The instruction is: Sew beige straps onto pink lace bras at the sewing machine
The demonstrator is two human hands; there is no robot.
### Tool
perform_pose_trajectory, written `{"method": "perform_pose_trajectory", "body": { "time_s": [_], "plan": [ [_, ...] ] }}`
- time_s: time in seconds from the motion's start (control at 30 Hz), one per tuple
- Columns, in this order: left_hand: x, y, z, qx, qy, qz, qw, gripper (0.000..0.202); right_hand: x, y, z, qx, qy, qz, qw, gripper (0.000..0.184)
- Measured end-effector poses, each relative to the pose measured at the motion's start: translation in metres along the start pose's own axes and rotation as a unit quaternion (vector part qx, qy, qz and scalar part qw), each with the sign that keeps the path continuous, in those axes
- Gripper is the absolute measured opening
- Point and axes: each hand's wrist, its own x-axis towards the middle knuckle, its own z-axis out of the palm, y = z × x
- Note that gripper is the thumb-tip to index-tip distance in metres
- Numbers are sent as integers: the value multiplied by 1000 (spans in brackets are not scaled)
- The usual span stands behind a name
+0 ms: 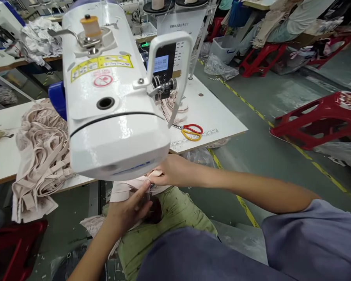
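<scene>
A white sewing machine (pixel 117 136) fills the upper middle, its head hanging over my hands. Just below it, my left hand (pixel 131 208) pinches the edge of a pale pink fabric piece (pixel 121 191) between thumb and fingers. My right hand (pixel 171 171) reaches in from the right and is closed on the same fabric; its fingertips are partly hidden under the machine head. The needle area cannot be seen. Part of the fabric hangs down over my lap beside my left forearm.
Beige garment pieces (pixel 43 148) are heaped on the table at left. Scissors (pixel 192 132) with red and yellow handles lie on the white tabletop (pixel 219 121) at right. Red stools (pixel 321 117) stand on the floor, and a person sits at the upper right.
</scene>
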Motion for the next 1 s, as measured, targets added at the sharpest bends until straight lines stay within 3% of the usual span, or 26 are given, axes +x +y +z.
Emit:
{"method": "perform_pose_trajectory", "body": {
  "time_s": [0.1, 0.2, 0.47, 0.6, 0.73, 0.83, 0.93, 1.0],
  "plan": [
    [4, 10, -5, -12, -27, -55, 998, 64, -13, 11, 13, -38, 90, -60, 993, 22],
    [8, 22, -9, -18, -34, -97, 995, 58, -21, 20, 24, -30, 155, -85, 984, 14],
    [15, 53, -9, 55, -39, -183, 981, 53, -20, 19, 28, -6, 174, -57, 983, 9],
    [15, 57, -12, 45, -60, -195, 978, 53, -28, 23, 36, -51, 197, -129, 971, 20],
    [8, 44, -20, -19, -79, -172, 982, 54, -29, 28, 40, -126, 219, -191, 948, 27],
    [6, 26, -25, -52, -90, -98, 990, 54, -27, 27, 37, -172, 228, -195, 938, 23],
    [9, 15, -27, -24, -64, -42, 997, 54, -29, 24, 35, -146, 207, -163, 953, 22],
    [14, 15, -27, -4, -52, -45, 998, 53, -33, 22, 36, -57, 174, -113, 977, 22]
  ]
}}
